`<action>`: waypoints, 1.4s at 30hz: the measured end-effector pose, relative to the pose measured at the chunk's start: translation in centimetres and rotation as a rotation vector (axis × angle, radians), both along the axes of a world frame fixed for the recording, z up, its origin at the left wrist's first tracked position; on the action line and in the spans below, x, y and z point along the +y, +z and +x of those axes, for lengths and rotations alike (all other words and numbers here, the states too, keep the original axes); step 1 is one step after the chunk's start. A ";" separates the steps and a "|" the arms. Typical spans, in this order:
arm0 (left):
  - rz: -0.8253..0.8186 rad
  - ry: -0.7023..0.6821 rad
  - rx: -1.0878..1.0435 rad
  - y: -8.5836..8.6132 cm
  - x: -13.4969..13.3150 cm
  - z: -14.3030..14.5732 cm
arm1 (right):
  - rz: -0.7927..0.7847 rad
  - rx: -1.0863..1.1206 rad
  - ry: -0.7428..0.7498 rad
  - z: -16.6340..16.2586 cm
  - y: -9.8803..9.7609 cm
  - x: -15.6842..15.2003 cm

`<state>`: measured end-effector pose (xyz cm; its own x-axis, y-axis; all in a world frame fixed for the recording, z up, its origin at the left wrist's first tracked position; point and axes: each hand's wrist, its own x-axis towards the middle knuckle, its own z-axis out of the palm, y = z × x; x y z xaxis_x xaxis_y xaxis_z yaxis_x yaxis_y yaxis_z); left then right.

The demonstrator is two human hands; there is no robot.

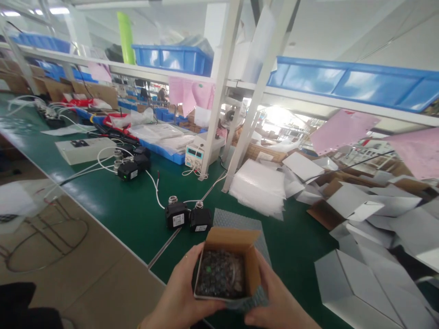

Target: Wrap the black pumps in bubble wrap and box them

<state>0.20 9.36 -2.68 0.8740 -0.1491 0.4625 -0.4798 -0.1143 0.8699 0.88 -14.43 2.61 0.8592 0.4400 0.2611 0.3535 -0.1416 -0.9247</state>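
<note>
An open cardboard box [254,269], brown inside, is held between my two hands low in the view. Its top flap stands up at the far side, and inside lies a dark item under clear bubble wrap [221,274]. My left hand [187,283] grips the box's left side, thumb along the near edge. On the right side, my right hand [274,290] holds the box, with a piece of grey bubble wrap [252,299] sticking out at the near right corner. Beyond the box sit two black units with metal connectors [177,215] [200,218], near a flat bubble wrap sheet [236,219].
White boxes [360,283] pile up on the right of the green table [137,210]. A stack of clear bubble bags [259,185] lies by the shelf post [219,91]. More black units [132,167], a power supply [194,157] and blue bins [173,57] are farther back.
</note>
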 end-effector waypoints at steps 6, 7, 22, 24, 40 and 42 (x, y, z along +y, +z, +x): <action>0.105 0.138 -0.153 -0.6 -0.6 -0.4 | 0.110 0.048 -0.126 -0.5 -0.8 2.2; 0.146 0.168 -0.202 -0.6 -0.3 -0.6 | 0.082 0.045 -0.098 -0.4 -0.7 1.7; 0.283 0.161 -0.641 1.5 0.9 -1.3 | 0.443 0.616 0.002 1.4 -0.7 1.6; 0.296 0.145 -0.594 1.5 0.7 -1.2 | 0.397 0.551 -0.007 1.5 -0.4 2.0; 0.116 0.084 -0.289 2.5 2.0 -2.0 | -0.304 -0.515 0.075 -2.2 3.4 -0.8; 0.180 -0.134 -0.232 3.7 2.7 -1.4 | -0.364 -0.552 0.110 -2.0 2.8 -0.5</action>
<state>-1.20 12.09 1.04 0.7155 -0.3529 0.6029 -0.6841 -0.1787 0.7072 -1.08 -14.98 5.46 0.5870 0.6607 0.4678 0.7912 -0.3459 -0.5043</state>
